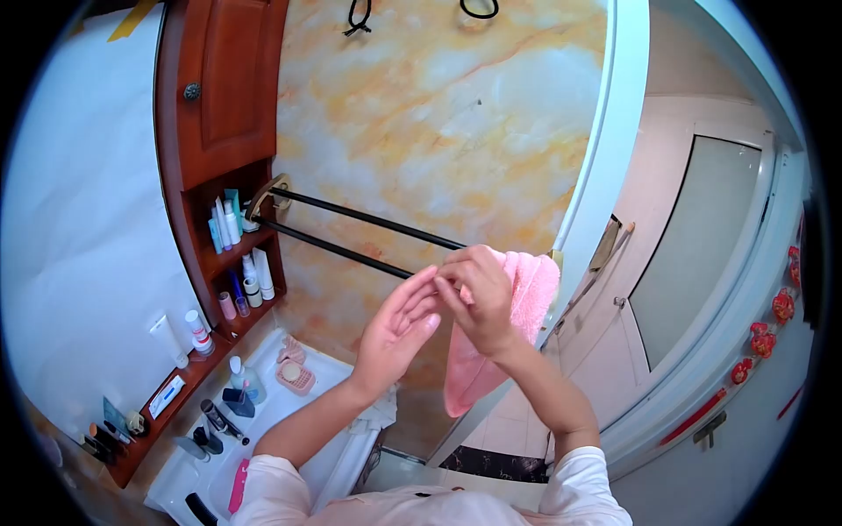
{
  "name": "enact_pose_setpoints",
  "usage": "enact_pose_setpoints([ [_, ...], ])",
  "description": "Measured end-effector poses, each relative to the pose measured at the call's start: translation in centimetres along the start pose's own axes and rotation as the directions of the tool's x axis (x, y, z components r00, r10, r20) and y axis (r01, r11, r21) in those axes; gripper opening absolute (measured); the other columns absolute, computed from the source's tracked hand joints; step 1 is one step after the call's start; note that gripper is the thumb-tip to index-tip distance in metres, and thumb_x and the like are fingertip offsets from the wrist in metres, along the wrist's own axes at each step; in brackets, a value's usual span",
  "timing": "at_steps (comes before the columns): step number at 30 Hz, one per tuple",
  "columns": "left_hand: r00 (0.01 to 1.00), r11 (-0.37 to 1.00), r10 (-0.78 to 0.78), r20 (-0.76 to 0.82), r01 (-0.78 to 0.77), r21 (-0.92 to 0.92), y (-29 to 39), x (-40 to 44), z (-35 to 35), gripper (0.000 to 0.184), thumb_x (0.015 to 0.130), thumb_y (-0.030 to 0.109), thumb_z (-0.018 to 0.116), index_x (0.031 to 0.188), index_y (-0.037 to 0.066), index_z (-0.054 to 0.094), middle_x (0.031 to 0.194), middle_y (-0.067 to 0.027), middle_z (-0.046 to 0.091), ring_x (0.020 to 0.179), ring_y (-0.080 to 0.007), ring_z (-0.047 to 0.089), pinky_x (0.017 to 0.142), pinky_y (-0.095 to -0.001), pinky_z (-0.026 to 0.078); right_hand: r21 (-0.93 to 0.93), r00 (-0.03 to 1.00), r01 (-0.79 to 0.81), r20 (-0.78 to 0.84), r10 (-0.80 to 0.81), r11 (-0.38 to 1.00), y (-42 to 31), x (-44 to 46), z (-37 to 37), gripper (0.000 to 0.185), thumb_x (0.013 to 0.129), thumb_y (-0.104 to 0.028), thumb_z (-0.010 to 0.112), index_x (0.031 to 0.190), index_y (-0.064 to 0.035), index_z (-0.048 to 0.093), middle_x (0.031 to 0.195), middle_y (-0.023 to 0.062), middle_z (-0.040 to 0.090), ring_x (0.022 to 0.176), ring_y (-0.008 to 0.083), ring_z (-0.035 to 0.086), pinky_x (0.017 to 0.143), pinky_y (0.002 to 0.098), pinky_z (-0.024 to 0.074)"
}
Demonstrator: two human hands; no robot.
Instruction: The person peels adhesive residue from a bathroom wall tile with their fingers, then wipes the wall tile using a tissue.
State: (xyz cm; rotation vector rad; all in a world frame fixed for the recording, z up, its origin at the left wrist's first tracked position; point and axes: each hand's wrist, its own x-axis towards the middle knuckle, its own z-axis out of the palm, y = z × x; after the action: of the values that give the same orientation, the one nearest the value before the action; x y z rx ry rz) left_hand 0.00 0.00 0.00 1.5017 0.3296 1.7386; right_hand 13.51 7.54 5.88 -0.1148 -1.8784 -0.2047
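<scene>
A pink towel (528,294) hangs at the right end of a black double-bar towel rack (351,254). My right hand (481,298) is in front of the towel, its fingers curled and thumb drawn in. Pink cloth shows between thumb and fingers, but whether they grip it or something small is hidden. My left hand (396,333) is raised just left of it, palm turned inward and fingers stretched out, holding nothing visible. Its fingertips come up to the right hand's fingertips, in front of the lower bar.
Left, a wooden cabinet (230,79) has shelves of bottles and tubes. Below lies a white sink (329,373) with a faucet (224,421), a pink soap dish (296,377) and a pump bottle (247,379). A white door frame (605,149) and a glass-panelled door (697,245) stand right.
</scene>
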Motion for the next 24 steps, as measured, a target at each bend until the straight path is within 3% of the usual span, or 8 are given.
enact_pose_setpoints([
  [2,0.996,1.000,0.010,0.086,-0.011,0.010,0.7,2.4,0.1,0.061,0.096,-0.002,0.056,0.151,-0.001,0.030,0.143,-0.0174,0.047,0.130,-0.0224,0.050,0.111,-0.0342,0.038,-0.087,0.998,0.055,-0.039,-0.058,0.995,1.2,1.6,-1.7,0.017,0.076,0.002,0.074,0.086,-0.0025,0.060,0.085,0.0134,0.061,0.077,0.0311,0.060,0.064,0.0393,0.0477],
  [5,0.987,0.975,0.091,0.134,-0.116,0.191,0.1,6.8,0.4,0.058,0.094,-0.003,0.058,0.147,-0.002,0.035,0.140,-0.0152,0.052,0.126,-0.0217,0.054,0.107,-0.0335,0.042,-0.136,0.996,-0.020,-0.085,0.008,0.991,4.2,3.6,-5.4,0.013,0.081,0.002,0.070,0.086,-0.0008,0.059,0.081,0.0139,0.058,0.074,0.0303,0.060,0.064,0.0373,0.0469],
  [6,0.978,0.916,0.184,0.100,-0.208,0.343,0.3,9.0,0.5,0.047,0.093,0.000,0.061,0.138,-0.003,0.048,0.129,-0.0125,0.061,0.120,-0.0186,0.059,0.103,-0.0317,0.045,-0.156,0.994,-0.039,-0.104,0.023,0.987,5.8,4.6,-6.5,0.011,0.082,0.001,0.069,0.086,-0.0005,0.058,0.080,0.0135,0.058,0.073,0.0297,0.059,0.064,0.0365,0.0467],
  [8,0.966,0.764,0.257,0.024,-0.218,0.608,-0.1,13.1,-0.4,0.031,0.091,0.003,0.064,0.121,-0.002,0.063,0.112,-0.0081,0.069,0.105,-0.0146,0.065,0.094,-0.0288,0.050,-0.270,0.997,-0.031,-0.079,0.010,0.962,8.8,6.1,-8.5,0.010,0.085,0.001,0.067,0.085,-0.0008,0.057,0.082,0.0118,0.058,0.075,0.0277,0.060,0.065,0.0360,0.0466],
  [11,0.940,0.666,0.342,-0.013,-0.233,0.708,-1.9,18.8,-2.2,0.019,0.089,0.006,0.068,0.106,-0.001,0.070,0.098,-0.0055,0.072,0.089,-0.0122,0.067,0.083,-0.0268,0.052,-0.365,0.997,-0.029,-0.079,0.001,0.931,13.2,7.0,-10.2,0.012,0.084,-0.001,0.068,0.084,-0.0013,0.056,0.082,0.0105,0.058,0.075,0.0273,0.059,0.064,0.0371,0.0463],
  [14,0.880,0.563,0.474,0.019,-0.320,0.762,-3.0,23.2,-2.9,0.016,0.087,0.008,0.070,0.101,-0.001,0.070,0.094,-0.0061,0.072,0.083,-0.0115,0.066,0.076,-0.0252,0.052,-0.499,0.996,0.042,-0.042,-0.073,0.866,16.1,7.9,-11.7,0.013,0.082,-0.001,0.068,0.082,-0.0017,0.055,0.082,0.0107,0.057,0.075,0.0286,0.058,0.063,0.0383,0.0462],
  [17,0.868,0.530,0.497,-0.021,-0.284,0.799,-2.5,26.1,-2.6,0.018,0.086,0.008,0.071,0.101,-0.001,0.070,0.092,-0.0071,0.072,0.081,-0.0114,0.066,0.073,-0.0246,0.051,-0.538,0.992,0.105,-0.004,-0.128,0.836,17.7,7.8,-12.6,0.014,0.079,-0.001,0.068,0.081,-0.0023,0.055,0.081,0.0104,0.056,0.074,0.0296,0.057,0.064,0.0390,0.0465],
  [24,0.737,0.358,0.671,0.085,-0.421,0.833,-2.3,30.2,-1.1,0.022,0.081,0.004,0.072,0.103,0.000,0.070,0.086,-0.0052,0.065,0.070,-0.0119,0.059,0.067,-0.0254,0.049,-0.553,0.982,0.167,0.024,-0.185,0.816,18.1,7.4,-12.6,0.014,0.079,-0.003,0.069,0.081,-0.0034,0.055,0.082,0.0103,0.056,0.076,0.0293,0.058,0.065,0.0394,0.0475],
])
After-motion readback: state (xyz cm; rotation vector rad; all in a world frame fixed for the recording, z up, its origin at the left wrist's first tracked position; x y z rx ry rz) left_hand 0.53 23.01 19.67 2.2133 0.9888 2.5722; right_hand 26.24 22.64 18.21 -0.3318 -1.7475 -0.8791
